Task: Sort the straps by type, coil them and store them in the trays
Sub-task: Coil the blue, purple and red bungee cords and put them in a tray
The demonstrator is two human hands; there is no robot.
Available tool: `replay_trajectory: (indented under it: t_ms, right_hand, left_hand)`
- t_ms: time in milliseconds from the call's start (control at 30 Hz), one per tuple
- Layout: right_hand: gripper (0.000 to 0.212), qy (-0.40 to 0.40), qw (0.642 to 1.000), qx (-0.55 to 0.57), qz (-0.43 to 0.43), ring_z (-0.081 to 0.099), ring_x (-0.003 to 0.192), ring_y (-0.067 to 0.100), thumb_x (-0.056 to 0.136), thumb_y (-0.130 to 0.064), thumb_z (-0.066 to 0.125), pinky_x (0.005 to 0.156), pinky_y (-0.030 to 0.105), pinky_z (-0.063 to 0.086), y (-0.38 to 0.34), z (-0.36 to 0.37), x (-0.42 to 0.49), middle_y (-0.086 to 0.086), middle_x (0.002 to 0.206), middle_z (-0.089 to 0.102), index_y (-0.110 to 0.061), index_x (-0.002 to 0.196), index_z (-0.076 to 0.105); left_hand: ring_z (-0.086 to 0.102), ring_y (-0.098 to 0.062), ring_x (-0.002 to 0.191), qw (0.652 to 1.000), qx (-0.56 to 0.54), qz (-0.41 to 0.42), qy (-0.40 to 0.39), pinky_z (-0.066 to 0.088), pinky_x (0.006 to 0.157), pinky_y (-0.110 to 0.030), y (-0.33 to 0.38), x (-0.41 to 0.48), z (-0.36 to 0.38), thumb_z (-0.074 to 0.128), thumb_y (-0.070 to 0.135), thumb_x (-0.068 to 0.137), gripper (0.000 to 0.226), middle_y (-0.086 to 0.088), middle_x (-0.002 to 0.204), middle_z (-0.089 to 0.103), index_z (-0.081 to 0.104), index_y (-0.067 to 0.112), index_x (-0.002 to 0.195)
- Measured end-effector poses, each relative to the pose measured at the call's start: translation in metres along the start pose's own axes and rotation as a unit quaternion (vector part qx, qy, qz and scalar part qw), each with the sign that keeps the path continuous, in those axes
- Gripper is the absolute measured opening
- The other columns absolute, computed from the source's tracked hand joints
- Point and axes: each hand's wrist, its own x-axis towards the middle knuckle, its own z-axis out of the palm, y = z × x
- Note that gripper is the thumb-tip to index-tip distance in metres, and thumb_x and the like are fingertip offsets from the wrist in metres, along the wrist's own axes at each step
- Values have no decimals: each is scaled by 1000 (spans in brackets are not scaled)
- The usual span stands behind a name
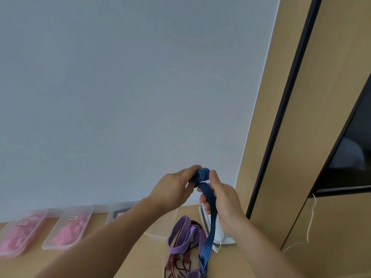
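Observation:
A blue striped strap is held up in front of the wall. My left hand pinches its small rolled coil at the top. Just below and to the right, my right hand grips the strap's loose length, and the tail hangs down to the table. Under it lie a purple strap and a dark red strap in a loose pile with black hooks. Two clear trays at the left hold pink straps. A third tray shows something dark inside, partly hidden by my left forearm.
A further clear tray stands behind the strap pile. A white object with a cord lies right of the pile. A wooden cabinet with a dark panel rises at the right, and a white wall stands behind the wooden table.

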Motion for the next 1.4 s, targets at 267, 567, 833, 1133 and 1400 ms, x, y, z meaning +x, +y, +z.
replay_trajectory:
  t_ms: [267,567,833,1133,1400]
  right_hand:
    - [57,5,1000,19,-4,38,40,15,90,-59,55,42,24,33,3,0,3,5,55,56,-6,75,70]
    - [54,-47,997,46,-43,46,48,13,81,-49,61,48,25,40,3,-5,3,5,67,64,3,96,66]
    - [32,-43,998,-23,-47,53,51,13,100,-33,54,51,26,46,11,-4,5,5,73,71,-4,96,68]
    - [47,6,994,-111,-8,51,43,14,93,-44,62,43,26,42,9,-4,9,5,56,65,1,82,68]
    - [67,3,999,-6,37,48,45,16,92,-66,46,45,26,40,4,0,10,10,65,66,-4,83,69]
  left_hand:
    - [67,-22,72,983,114,132,54,50,51,-28,-9,2,7,73,-6,73,50,-5,115,71,65,2,122]
    - [66,-21,109,846,-372,-365,-114,56,91,-39,-2,13,-1,61,22,88,62,-3,130,63,41,19,146]
    - [69,-23,91,772,-510,-361,-119,50,94,-45,4,16,-8,61,26,95,33,-14,108,72,61,0,116]
    - [70,-9,92,909,-308,-271,-82,56,79,-22,1,14,-7,67,20,92,42,1,109,70,51,14,131]
    - [59,-17,67,999,-23,-27,-9,51,64,-32,0,6,2,62,24,94,38,3,95,70,53,14,129]
